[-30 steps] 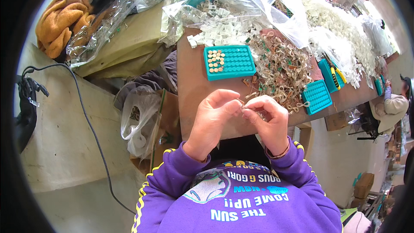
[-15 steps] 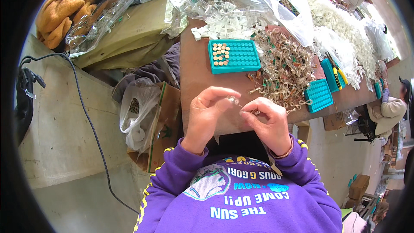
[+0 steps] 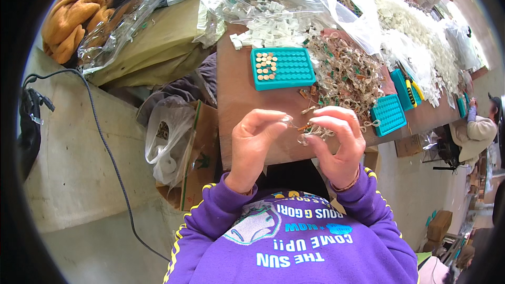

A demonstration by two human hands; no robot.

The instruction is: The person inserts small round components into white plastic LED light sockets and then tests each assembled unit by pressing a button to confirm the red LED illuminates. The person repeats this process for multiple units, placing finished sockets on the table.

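My left hand (image 3: 251, 144) pinches a small clear piece at the end of a thin wire, above the table's near edge. Across from it, my right hand (image 3: 341, 139) grips a looped clear wire (image 3: 319, 134) with a small orange-brown part between thumb and fingers. The wire seems to run between both hands, though its details are too small to make out. Just beyond my right hand lies a big heap of similar coiled wires with small brown and green boards (image 3: 350, 73). A teal tray (image 3: 294, 64) ahead holds several round, pale discs in its left part.
Another teal tray (image 3: 388, 115) sits right of the heap, beside yellow-and-black pliers (image 3: 414, 94). White plastic pieces (image 3: 273, 29) and clear bags (image 3: 357, 21) cover the far side. A cardboard box (image 3: 202, 152) with a plastic bag stands left of the table. Other people work at right.
My right hand has risen slightly and its fingers have spread wider, so the looped wire and orange-brown part now show. My left hand still pinches near the same place.
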